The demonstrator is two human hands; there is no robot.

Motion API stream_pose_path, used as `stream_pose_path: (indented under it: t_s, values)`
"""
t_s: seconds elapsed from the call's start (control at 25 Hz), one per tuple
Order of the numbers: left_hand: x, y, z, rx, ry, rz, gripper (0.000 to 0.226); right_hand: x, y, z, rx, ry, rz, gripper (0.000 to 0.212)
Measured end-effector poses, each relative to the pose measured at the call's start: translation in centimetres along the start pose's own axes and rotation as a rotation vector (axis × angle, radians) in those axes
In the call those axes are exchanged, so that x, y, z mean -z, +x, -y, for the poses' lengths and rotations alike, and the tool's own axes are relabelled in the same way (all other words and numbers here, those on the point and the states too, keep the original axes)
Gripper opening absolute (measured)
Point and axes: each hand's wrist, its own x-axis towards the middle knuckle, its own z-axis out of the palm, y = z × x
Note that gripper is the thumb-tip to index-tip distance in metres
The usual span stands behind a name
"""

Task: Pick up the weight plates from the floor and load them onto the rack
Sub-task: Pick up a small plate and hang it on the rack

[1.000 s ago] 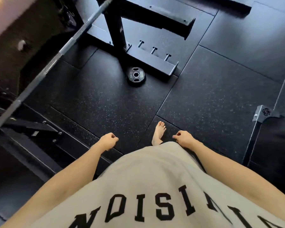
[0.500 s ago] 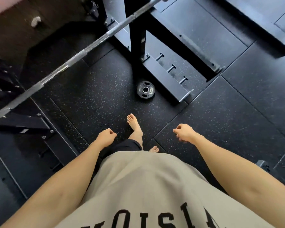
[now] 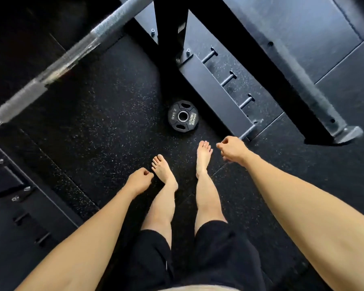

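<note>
Both hands empty. Left hand [image 3: 139,180] hangs with fingers curled loosely into the palm, gripping nothing; right hand [image 3: 232,148] likewise loosely curled, thumb resting against the forefinger, nothing held. Bare forearms run down to the lower corners of the view.

Between the hands, two bare feet: left foot [image 3: 164,172] just beside the left hand in view, right foot [image 3: 203,156] a little ahead of it, both flat on the floor. Black shorts [image 3: 202,257] below.

Weight plate [image 3: 182,116]: small, black, round, with grip cut-outs and a metal-ringed centre hole, marked 2.5 KG. Lies flat on the floor at 12 o'clock from the feet, near the toes but apart from them, just beside the rack base.

Rack base [image 3: 215,95]: black steel beam running from 12 toward 2 o'clock, bolted upright [image 3: 169,22] at its far end. Three short storage pegs [image 3: 229,77] stick out on its far side, all bare.

Barbell [image 3: 72,53], knurled steel and blurred, crosses the upper left on a diagonal, above the floor.

Floor [image 3: 97,122]: black speckled rubber tiles, seams visible. More bolted black frame at 9 o'clock, dim.
</note>
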Motion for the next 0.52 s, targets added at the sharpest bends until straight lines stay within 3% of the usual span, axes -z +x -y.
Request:
stream_pose_path:
  t_s: [0.12,0.28,0.52]
  values:
    - [-2.5,9.9,-3.0,0.054,-0.092,-0.001,0.022,-1.9,12.8,1.5,0.019,-0.028,-0.02,0.019]
    - [-7.3,21.8,-6.3,0.14,-0.338,-0.027,0.021,-4.6,26.4,3.4,0.13,-0.239,-0.045,0.024]
    - [-13.2,37.8,-10.8,0.175,-0.669,0.021,0.055,-9.9,43.4,4.6,0.311,-0.451,-0.068,0.027]
